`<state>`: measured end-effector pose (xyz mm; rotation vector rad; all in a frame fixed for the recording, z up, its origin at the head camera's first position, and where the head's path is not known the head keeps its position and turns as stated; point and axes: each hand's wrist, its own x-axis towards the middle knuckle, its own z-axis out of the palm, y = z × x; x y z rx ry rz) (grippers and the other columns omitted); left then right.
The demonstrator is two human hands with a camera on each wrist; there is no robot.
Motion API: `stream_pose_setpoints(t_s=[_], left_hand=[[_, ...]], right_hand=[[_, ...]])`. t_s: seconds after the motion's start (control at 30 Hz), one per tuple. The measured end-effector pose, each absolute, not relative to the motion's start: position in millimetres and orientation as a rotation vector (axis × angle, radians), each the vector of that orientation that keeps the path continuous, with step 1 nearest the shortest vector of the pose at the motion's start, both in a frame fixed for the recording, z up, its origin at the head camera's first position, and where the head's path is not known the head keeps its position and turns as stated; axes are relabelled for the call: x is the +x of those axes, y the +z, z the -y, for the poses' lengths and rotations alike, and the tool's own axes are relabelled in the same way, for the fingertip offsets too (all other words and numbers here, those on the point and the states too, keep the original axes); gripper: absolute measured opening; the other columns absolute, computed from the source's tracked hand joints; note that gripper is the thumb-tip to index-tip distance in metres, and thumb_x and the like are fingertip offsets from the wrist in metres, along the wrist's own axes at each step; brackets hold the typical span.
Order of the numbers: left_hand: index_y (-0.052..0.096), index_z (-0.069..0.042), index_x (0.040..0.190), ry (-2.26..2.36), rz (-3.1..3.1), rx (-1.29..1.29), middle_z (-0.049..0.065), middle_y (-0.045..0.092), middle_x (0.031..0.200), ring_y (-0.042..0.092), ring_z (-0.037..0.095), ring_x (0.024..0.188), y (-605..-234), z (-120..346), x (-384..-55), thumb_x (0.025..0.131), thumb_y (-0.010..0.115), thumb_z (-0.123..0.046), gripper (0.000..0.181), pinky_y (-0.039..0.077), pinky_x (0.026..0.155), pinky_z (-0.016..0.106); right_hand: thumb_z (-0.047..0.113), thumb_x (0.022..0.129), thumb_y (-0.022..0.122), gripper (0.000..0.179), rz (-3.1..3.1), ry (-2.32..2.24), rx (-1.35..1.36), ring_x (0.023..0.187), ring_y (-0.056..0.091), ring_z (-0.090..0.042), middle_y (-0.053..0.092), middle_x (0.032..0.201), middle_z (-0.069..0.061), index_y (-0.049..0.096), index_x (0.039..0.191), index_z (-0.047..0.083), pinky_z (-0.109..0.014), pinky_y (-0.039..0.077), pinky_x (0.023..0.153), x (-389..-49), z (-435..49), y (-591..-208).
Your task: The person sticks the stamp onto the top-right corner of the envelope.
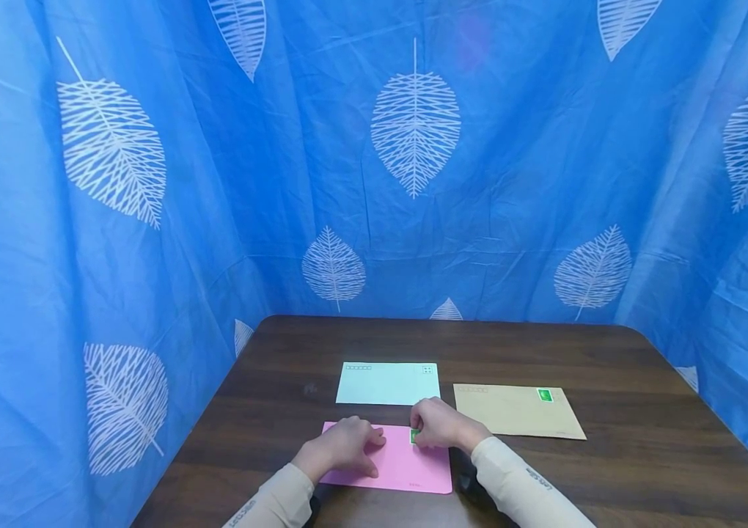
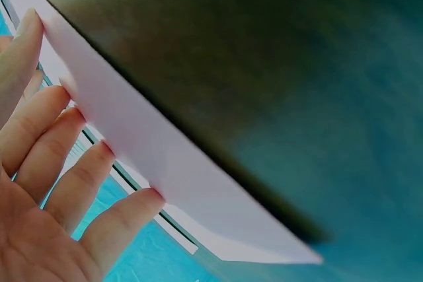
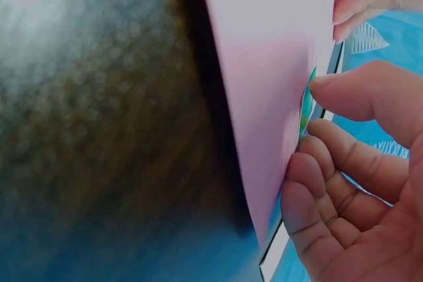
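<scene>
A pink envelope lies flat near the front of the table. On its left part rests my left hand, fingers spread and fingertips touching the paper; the left wrist view shows these fingers fairly straight along the envelope. My right hand is over the upper right corner, its fingers curled. There it pinches a green stamp with a white border, partly hidden by the hand. Seen from the right wrist, thumb and index finger meet the stamp close against the pink paper.
Behind the pink envelope lies a pale mint envelope with a printed stamp box. To the right is a tan envelope bearing a green stamp. A blue curtain with white leaves surrounds the dark wooden table.
</scene>
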<state>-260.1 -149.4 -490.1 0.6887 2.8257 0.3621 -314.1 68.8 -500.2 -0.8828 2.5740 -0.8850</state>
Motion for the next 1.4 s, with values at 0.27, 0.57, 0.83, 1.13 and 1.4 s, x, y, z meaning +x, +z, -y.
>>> stream_pose_setpoints(t_s=[0.27, 0.57, 0.83, 1.13, 1.4], left_hand=[[0.076, -0.020, 0.118, 0.355, -2.834, 0.682, 0.001, 0.070, 0.128, 0.067, 0.024, 0.117, -489.1, 149.9, -258.9, 0.074, 0.089, -0.033, 0.048, 0.055, 0.097, 0.032], [0.076, -0.019, 0.118, 0.357, -2.827, 0.683, 0.001, 0.070, 0.128, 0.067, 0.023, 0.117, -486.6, 149.6, -258.4, 0.074, 0.088, -0.033, 0.048, 0.055, 0.097, 0.033], [0.076, -0.020, 0.118, 0.353, -2.829, 0.685, 0.001, 0.070, 0.128, 0.067, 0.024, 0.117, -486.5, 150.0, -258.8, 0.074, 0.088, -0.033, 0.047, 0.055, 0.097, 0.033], [0.076, -0.019, 0.118, 0.361, -2.826, 0.675, 0.001, 0.070, 0.128, 0.067, 0.022, 0.119, -485.7, 149.0, -257.5, 0.074, 0.089, -0.033, 0.048, 0.054, 0.099, 0.032], [0.076, -0.020, 0.117, 0.365, -2.832, 0.685, 0.001, 0.070, 0.128, 0.067, 0.022, 0.117, -485.9, 149.1, -257.5, 0.073, 0.089, -0.033, 0.048, 0.055, 0.097, 0.032]], right_hand=[[-0.001, 0.075, 0.076, 0.013, -2.586, -0.864, -0.877, 0.056, 0.057, -0.009, 0.060, 0.068, 0.002, 0.069, 0.085, 0.004, -0.024, 0.048, 0.051, -316.2, -68.4, -502.6], [0.000, 0.075, 0.077, 0.013, -2.585, -0.858, -0.884, 0.056, 0.056, -0.010, 0.060, 0.069, 0.001, 0.068, 0.085, 0.003, -0.024, 0.047, 0.051, -314.3, -68.4, -499.8], [0.000, 0.073, 0.077, 0.015, -2.592, -0.859, -0.900, 0.057, 0.056, -0.010, 0.059, 0.071, 0.001, 0.067, 0.085, 0.003, -0.024, 0.047, 0.051, -316.6, -68.6, -501.8], [-0.001, 0.072, 0.076, 0.016, -2.578, -0.866, -0.943, 0.055, 0.056, -0.008, 0.060, 0.070, 0.002, 0.068, 0.085, 0.003, -0.023, 0.047, 0.051, -318.8, -70.0, -504.5], [0.001, 0.073, 0.077, 0.013, -2.590, -0.830, -0.978, 0.056, 0.054, -0.006, 0.059, 0.070, 0.004, 0.069, 0.083, 0.005, -0.022, 0.046, 0.054, -322.4, -70.3, -503.1]])
